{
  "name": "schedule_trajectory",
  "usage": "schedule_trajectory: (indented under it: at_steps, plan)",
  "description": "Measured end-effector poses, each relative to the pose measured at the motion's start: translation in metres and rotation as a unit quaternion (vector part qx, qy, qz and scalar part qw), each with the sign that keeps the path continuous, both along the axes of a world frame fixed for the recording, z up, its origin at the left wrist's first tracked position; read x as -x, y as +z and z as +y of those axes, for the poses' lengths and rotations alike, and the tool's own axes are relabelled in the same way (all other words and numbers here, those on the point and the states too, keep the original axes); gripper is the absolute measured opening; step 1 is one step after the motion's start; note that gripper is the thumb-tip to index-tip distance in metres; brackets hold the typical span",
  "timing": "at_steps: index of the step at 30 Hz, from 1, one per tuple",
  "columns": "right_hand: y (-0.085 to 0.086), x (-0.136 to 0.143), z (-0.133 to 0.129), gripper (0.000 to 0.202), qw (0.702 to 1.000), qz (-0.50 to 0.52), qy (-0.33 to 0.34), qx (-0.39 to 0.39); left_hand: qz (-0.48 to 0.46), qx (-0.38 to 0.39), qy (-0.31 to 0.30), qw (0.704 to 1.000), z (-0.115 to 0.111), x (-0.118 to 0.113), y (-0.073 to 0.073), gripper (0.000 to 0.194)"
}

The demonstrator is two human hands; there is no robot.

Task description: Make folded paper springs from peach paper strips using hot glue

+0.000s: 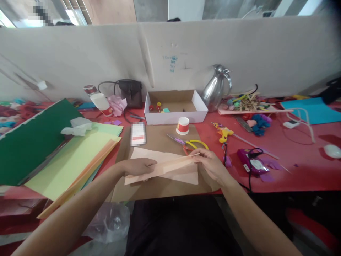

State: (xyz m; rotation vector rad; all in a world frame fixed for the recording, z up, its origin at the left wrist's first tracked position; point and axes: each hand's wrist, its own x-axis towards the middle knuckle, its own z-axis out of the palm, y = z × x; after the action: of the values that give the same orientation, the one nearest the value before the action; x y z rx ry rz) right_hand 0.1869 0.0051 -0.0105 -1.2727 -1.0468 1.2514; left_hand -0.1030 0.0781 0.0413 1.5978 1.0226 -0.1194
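Observation:
A folded strip of peach paper (pixel 170 166) stretches between my two hands. My left hand (pixel 140 166) grips its left part, thumb on top and fingers underneath. At the strip's right end, my right hand (pixel 206 160) pinches the edge between thumb and fingers. Under the strip lies a flat peach sheet (pixel 149 153) on a brown cardboard mat (pixel 125 192). Just beyond my right hand are scissors with yellow handles (pixel 197 143). A red and white paper cup (pixel 182 126) stands behind the scissors, and a phone (pixel 138 134) lies behind the sheet.
A white box (pixel 176 118) with small items and a steel jug (pixel 215 89) stand at the back. To the right are a yellow glue gun (pixel 224 134) and a purple device (pixel 252 163) with cables. Coloured paper sheets (pixel 66 160) lie left beside a green board (pixel 39 138).

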Motion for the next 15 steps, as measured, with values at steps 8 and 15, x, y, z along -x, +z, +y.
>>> schedule_trajectory:
  at_steps: [8,15]
  plan:
    - [-0.010,0.003,0.024,0.021,0.997,-0.068,-0.036,-0.012,-0.069,-0.088,0.126,0.986,-0.003,-0.020,0.006,0.022]
    - [-0.003,-0.025,0.055,0.036,0.862,-0.489,0.056,-0.125,-0.060,-0.091,0.287,0.952,0.008,-0.012,-0.009,0.013]
